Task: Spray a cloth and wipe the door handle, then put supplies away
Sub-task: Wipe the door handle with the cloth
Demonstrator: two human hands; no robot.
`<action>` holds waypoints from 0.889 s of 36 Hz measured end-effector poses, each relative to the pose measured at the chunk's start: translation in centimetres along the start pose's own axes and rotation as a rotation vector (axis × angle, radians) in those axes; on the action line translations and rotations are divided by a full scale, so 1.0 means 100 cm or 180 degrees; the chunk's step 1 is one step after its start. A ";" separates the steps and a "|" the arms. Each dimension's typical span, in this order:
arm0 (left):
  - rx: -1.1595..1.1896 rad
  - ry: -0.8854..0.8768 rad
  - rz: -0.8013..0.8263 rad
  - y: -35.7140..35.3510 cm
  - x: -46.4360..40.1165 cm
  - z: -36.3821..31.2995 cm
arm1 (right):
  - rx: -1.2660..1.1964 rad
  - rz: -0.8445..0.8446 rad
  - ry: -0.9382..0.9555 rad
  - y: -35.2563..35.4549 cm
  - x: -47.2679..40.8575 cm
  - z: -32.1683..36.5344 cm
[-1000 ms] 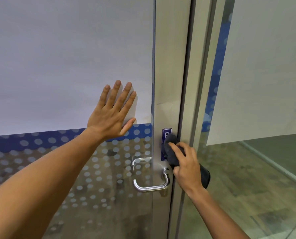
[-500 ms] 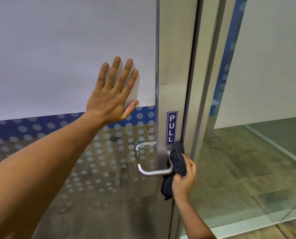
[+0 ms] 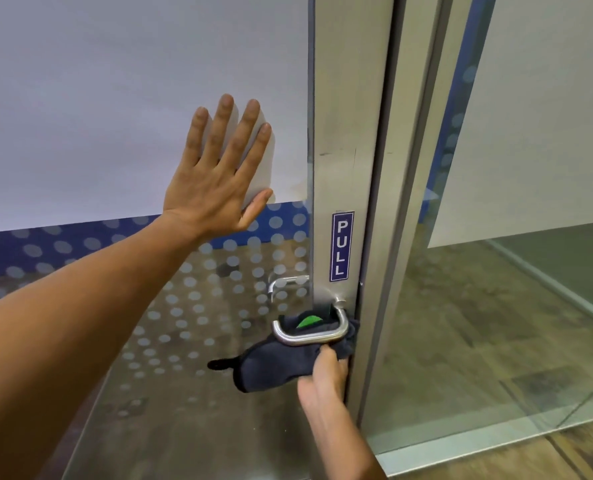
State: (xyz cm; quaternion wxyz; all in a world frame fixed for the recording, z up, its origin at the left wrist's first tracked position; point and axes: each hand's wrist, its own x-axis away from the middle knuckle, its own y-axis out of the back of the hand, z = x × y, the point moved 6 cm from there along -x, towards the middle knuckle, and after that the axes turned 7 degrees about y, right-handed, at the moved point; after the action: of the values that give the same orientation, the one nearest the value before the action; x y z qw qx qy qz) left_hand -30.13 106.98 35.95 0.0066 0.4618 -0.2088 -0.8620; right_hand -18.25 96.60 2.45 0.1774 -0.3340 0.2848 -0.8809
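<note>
Dark grey cloth (image 3: 281, 367) is bunched under the silver door handle (image 3: 310, 336), a green bit peeking behind the lever. Right hand (image 3: 324, 379) pinches it from below. Left hand (image 3: 215, 181) is flat and spread on the glass door (image 3: 115, 98). Half a second ago the cloth hung beside the handle's base; now it's swept left under the lever.

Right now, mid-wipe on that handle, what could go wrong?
1. The cloth is threaded behind the door handle with a loose end hanging left; a pull by the right hand could snag it on the lever or press the lever down.
2. The door looks ajar at the frame; the left hand, flat on the glass, could swing it if it pushes harder.
3. That palm may leave smudges on the panel.
</note>
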 end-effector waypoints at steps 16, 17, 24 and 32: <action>0.0165 0.0047 0.0046 -0.001 0.000 0.001 | 0.0954 0.1416 -0.0840 0.062 0.030 0.020; 0.0167 0.0050 0.0037 -0.001 0.000 0.001 | 0.0872 0.1389 -0.0894 0.071 0.034 0.024; 0.0278 -0.0018 0.0182 0.002 0.000 0.001 | 0.0274 0.1501 -0.1114 0.109 0.053 0.062; 0.0485 -0.0096 0.0555 0.009 0.009 -0.013 | 0.0173 0.1494 -0.0706 0.132 0.062 0.114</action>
State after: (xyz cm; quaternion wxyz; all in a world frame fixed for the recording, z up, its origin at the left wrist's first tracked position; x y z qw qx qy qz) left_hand -29.79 105.56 34.92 0.0432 0.4281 -0.3132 -0.8466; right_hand -13.23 78.88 4.25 0.4159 -0.3484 0.3094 -0.7810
